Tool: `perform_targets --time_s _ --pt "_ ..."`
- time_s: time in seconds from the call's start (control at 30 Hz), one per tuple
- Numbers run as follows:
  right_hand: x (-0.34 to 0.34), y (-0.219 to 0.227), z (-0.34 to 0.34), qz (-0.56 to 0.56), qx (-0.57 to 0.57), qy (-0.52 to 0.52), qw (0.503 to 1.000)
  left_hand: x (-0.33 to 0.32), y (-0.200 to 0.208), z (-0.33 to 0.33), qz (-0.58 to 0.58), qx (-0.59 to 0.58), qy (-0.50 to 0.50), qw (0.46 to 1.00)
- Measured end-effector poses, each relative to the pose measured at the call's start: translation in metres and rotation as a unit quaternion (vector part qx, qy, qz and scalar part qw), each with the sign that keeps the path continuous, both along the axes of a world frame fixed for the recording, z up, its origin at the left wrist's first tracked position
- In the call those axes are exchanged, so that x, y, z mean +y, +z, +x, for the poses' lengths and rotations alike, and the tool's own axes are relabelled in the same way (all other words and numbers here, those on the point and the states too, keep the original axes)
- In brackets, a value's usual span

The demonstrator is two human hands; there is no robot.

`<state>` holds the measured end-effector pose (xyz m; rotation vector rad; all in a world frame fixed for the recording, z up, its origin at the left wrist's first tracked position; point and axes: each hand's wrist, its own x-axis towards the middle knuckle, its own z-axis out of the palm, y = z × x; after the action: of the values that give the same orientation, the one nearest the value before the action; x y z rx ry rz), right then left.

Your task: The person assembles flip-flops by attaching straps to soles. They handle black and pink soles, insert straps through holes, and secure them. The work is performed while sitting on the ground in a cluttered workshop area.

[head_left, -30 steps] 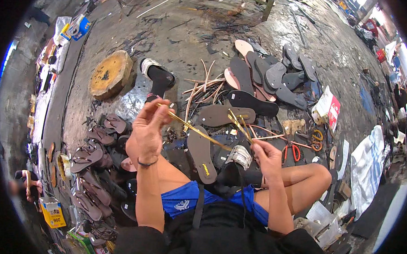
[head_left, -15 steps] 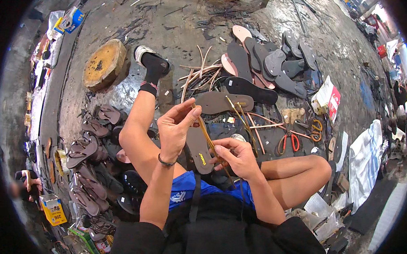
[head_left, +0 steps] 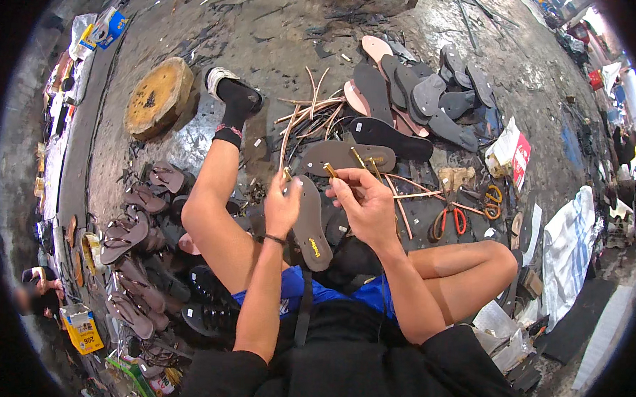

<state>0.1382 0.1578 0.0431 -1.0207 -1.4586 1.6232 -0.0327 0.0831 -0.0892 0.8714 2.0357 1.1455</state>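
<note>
My left hand (head_left: 281, 210) is closed, somewhat smeared by motion, with the end of a gold strap (head_left: 287, 172) showing at its fingertips. In my right hand (head_left: 363, 203), thumb and fingers pinch another gold strap end (head_left: 330, 170). Whether both ends belong to one strap, I cannot tell. Between my hands, a brown sandal sole (head_left: 312, 233) stands out below them, over my lap. Just beyond lies a second brown sole (head_left: 344, 157) on the floor, with more gold straps (head_left: 359, 158) at its right part.
Black, grey and pink soles (head_left: 378, 88) pile up ahead, beside thin pinkish strips (head_left: 314, 107). Red-handled scissors (head_left: 449, 224) and orange-handled scissors (head_left: 494, 202) lie to the right. Finished-looking sandals (head_left: 131, 241) heap at left, below a round wooden block (head_left: 157, 98).
My hands have moved apart from the long gold strap stretched between them. My right hand has risen away from my lap, and my left hand has lowered slightly.
</note>
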Motion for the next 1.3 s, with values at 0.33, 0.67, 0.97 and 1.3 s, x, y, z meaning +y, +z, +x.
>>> perform_targets --time_s 0.33,0.67,0.97,1.3 --pt "-0.009 0.006 0.019 0.037 -0.028 0.006 0.999 -0.011 0.014 0.026 0.038 -0.005 0.022 0.999" --pt "-0.038 0.040 0.008 0.126 -0.123 0.102 0.979 -0.078 0.158 0.041 0.139 -0.084 0.037 0.986" --pt "-0.045 0.044 0.024 0.137 -0.119 0.096 0.979 -0.089 0.163 0.043 0.120 -0.164 -0.019 0.979" --pt "-0.065 0.017 0.013 0.030 -0.099 0.049 0.993 -0.093 0.158 0.055 0.160 -0.070 -0.029 0.984"
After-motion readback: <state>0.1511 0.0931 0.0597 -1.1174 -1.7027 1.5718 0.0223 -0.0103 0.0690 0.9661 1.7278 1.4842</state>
